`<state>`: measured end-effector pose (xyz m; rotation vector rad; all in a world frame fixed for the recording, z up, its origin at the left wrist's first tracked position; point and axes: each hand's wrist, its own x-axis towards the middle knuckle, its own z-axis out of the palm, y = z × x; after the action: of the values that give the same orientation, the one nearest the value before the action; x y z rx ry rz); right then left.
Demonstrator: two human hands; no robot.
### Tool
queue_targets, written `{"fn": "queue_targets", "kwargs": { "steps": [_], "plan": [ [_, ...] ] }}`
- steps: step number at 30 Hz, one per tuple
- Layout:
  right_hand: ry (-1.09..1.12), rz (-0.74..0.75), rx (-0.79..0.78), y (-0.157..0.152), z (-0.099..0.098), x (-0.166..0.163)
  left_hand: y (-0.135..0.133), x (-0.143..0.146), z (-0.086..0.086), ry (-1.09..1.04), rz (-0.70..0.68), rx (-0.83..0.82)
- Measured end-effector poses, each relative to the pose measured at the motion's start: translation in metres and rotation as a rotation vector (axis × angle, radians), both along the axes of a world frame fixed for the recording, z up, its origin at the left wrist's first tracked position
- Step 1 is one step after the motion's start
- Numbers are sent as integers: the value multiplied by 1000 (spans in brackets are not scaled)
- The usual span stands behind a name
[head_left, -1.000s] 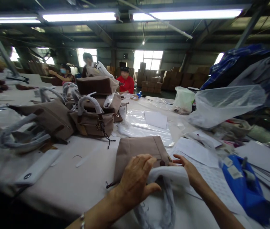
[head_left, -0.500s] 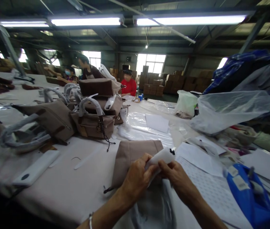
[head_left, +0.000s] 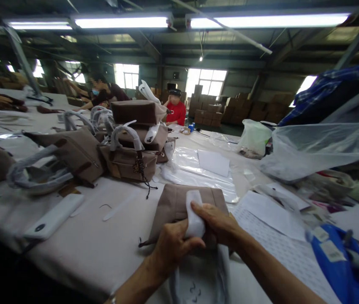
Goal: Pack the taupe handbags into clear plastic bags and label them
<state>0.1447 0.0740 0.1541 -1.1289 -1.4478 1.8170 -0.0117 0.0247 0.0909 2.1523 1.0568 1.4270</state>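
A taupe handbag [head_left: 167, 207] lies flat on the table in front of me, its plastic-wrapped handles [head_left: 224, 270] toward my body. Over the bag I hold a small bundle in white wrapping [head_left: 194, 213]; its contents are hidden. My left hand [head_left: 175, 245] has curled fingers at the bundle's lower left side, thumb pointing right. From the right, my right hand [head_left: 219, 221] grips it with the thumb pressed on the white surface; its other fingers are mostly hidden behind.
Several taupe handbags [head_left: 131, 162] are piled at the left, near a white power bank-like device [head_left: 54, 217]. Clear plastic bags [head_left: 182, 162] and white sheets [head_left: 274, 215] lie beyond and right. A blue package [head_left: 341, 257] sits far right. Co-workers [head_left: 176, 112] are across the table.
The white bundle has turned from slanting right to nearly upright, and its dark end no longer shows. My right hand has shifted its thumb onto the front. The view has swung slightly left.
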Motion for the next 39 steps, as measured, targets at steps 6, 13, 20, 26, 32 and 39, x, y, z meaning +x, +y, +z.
{"fn": "queue_targets", "kwargs": {
  "steps": [6,13,20,26,32,39],
  "plan": [
    [-434,-340,332,27,7,98,14,-31,16,-47,377,-342],
    [-536,-447,-7,16,-68,146,89,-49,7,-110,449,-399],
    [-239,-760,250,5,-72,113,126,-55,16,-144,162,-506],
    [-578,-752,754,-2,-17,90,119,-53,13,-147,98,-501],
    [-852,-395,1021,17,-11,33,108,-47,15,-137,47,-485],
    [-745,-208,741,36,-17,49,116,-50,5,-214,-24,-569]
  ]
}}
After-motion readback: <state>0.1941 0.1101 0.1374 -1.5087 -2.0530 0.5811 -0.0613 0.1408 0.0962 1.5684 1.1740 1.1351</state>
